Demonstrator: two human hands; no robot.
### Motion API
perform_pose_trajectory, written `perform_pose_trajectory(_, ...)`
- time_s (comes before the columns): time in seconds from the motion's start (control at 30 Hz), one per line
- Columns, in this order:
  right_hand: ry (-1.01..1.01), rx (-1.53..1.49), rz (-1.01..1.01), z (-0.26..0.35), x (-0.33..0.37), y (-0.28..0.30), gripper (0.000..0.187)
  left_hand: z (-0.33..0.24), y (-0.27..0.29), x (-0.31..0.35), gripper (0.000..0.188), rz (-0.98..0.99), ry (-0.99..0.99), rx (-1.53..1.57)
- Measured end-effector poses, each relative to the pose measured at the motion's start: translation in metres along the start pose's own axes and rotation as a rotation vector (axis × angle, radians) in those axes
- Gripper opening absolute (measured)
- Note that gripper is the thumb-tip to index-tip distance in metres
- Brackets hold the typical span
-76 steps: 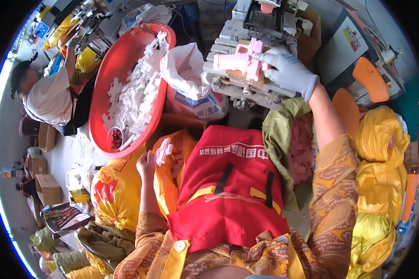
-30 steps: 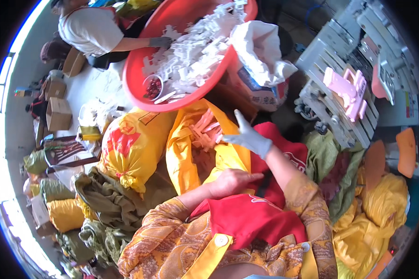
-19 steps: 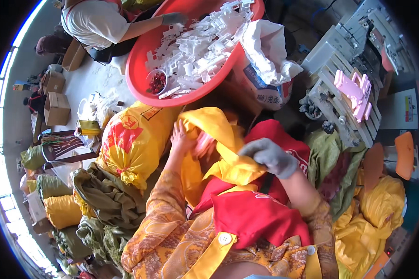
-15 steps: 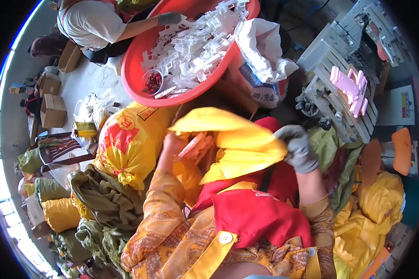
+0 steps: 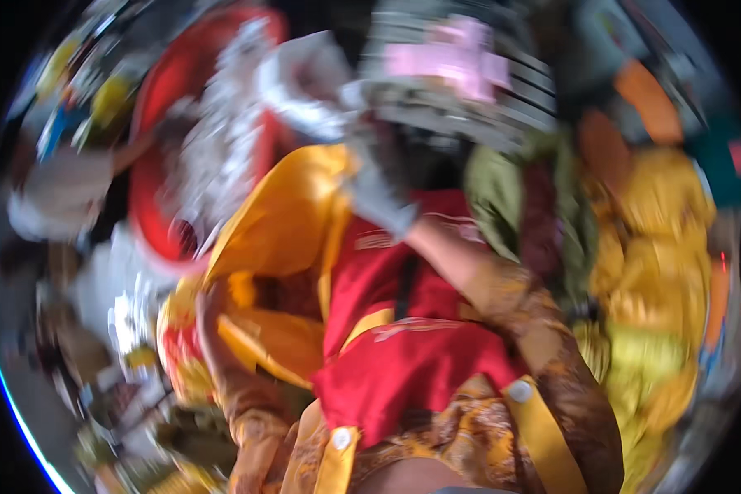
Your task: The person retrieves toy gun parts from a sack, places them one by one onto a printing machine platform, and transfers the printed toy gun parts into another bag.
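A yellow bag hangs between my two hands over my lap, its mouth spread wide. My bare left hand is closed at the bag's left edge, its fingers largely hidden. Up at the far edge is my right hand in a grey glove, blurred by motion; the bag's rim runs up to it and looks gripped there. The inside of the bag shows dark orange, and its contents cannot be made out.
Ahead on the left, a red tub holds white plastic parts, with a person beside it. An open white sack adjoins it. Pink parts lie on a slatted stand. Yellow sacks fill the right.
My view has swung right. The bag's mouth has opened wider and its far edge has risen. My right hand has reached forward and across to the left; the pink pieces by my left hand are out of sight.
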State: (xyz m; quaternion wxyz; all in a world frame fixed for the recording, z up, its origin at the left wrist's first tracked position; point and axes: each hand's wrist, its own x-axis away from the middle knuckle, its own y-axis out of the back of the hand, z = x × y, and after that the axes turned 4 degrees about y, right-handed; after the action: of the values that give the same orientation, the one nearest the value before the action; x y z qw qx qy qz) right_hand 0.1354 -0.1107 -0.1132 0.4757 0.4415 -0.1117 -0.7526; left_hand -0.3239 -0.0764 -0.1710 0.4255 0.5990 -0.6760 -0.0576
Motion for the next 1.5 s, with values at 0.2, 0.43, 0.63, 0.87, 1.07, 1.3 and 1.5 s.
perform_pose_trajectory(0.2, 0.049, -0.085, -0.120, 0.016, 0.061, 0.096, 0.039, -0.088, -0.021, 0.006, 0.078, -0.275, 0.118, -1.093)
perform_pose_trajectory(0.43, -0.823, 0.622, -0.221, -0.165, 0.243, 0.172, 0.038, -0.183, -0.113, 0.046, 0.033, -0.289, -0.529, -0.940)
perform_pose_trajectory(0.63, -0.415, 0.094, 0.628, -0.191, 0.318, 0.158, 0.031, -0.271, -0.277, 0.114, 0.026, 0.248, -1.012, -0.625)
perform_pose_trajectory(0.87, -0.760, 0.823, 0.761, -0.240, 0.316, 0.223, 0.027, -0.309, -0.336, 0.168, 0.020, 0.440, -1.294, -0.865)
perform_pose_trajectory(1.07, -0.661, 0.953, 0.475, -0.223, 0.300, 0.263, 0.017, -0.303, -0.329, 0.167, 0.019, 0.427, -1.310, -0.689)
perform_pose_trajectory(1.3, -0.611, 0.769, 0.601, -0.181, 0.372, 0.266, 0.033, -0.287, -0.315, 0.154, 0.018, 0.461, -1.179, -0.649)
perform_pose_trajectory(1.5, -0.773, 0.776, 0.210, -0.189, 0.381, 0.234, 0.045, -0.277, -0.301, 0.147, 0.018, 0.458, -1.107, -0.685)
